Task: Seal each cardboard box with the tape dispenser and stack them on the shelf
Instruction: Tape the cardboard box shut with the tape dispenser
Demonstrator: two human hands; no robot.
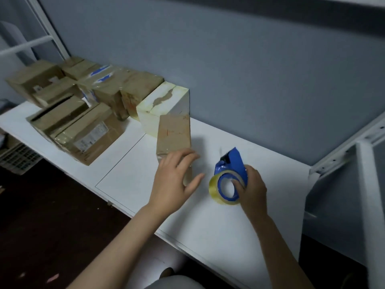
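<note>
Head view: left hand (pixel 175 178), fingers straight and spread, lies on the near end of the small brown box (pixel 174 134). The box sits on the white bench (pixel 229 226), touching a white box (pixel 166 101) behind it. Right hand (pixel 253 188) grips the blue tape dispenser (pixel 231 174) just right of the brown box; bench contact unclear. Other cardboard boxes (pixel 83 126) are piled far left.
</note>
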